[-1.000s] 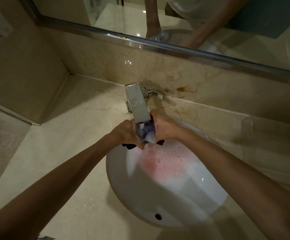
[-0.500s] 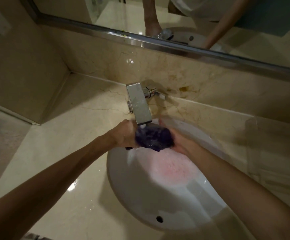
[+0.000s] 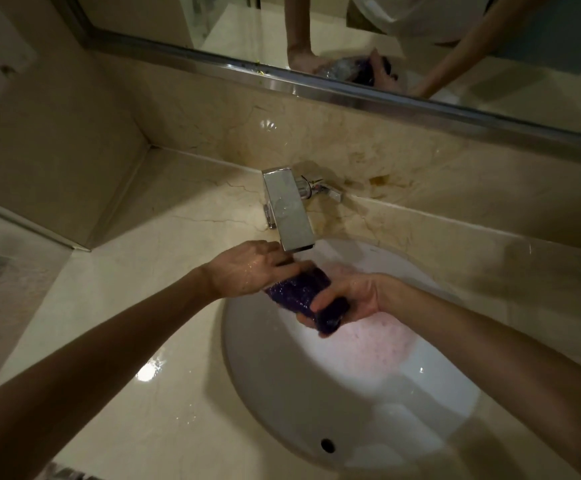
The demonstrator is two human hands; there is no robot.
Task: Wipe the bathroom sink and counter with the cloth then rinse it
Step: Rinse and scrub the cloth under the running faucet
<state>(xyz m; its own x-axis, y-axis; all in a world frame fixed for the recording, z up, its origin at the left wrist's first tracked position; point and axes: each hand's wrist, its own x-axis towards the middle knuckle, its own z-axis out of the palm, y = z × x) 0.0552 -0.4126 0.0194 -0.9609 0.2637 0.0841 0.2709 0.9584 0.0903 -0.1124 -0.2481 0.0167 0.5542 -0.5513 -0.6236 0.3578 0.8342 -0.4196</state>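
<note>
A wet dark purple cloth (image 3: 299, 289), bunched into a roll, is held over the white oval sink (image 3: 265, 375) just below the chrome faucet spout (image 3: 287, 216). My left hand (image 3: 251, 270) presses on the roll's upper left end. My right hand (image 3: 349, 299) cups its lower right end from beneath, fingers wrapped over it. Pinkish foamy water (image 3: 372, 344) lies in the basin under the cloth. The beige marble counter (image 3: 136, 299) around the sink is wet and glossy.
The faucet handle (image 3: 320, 190) sticks out to the right behind the spout. A marble backsplash with a brown stain (image 3: 382, 181) rises behind, topped by a metal-framed mirror (image 3: 351, 95). An overflow hole (image 3: 327, 445) sits at the basin's near wall. A side wall closes the left.
The cloth has gone from a tight bunch under the spout to a longer roll, shifted slightly right and down. My right hand has turned palm-up beneath it.
</note>
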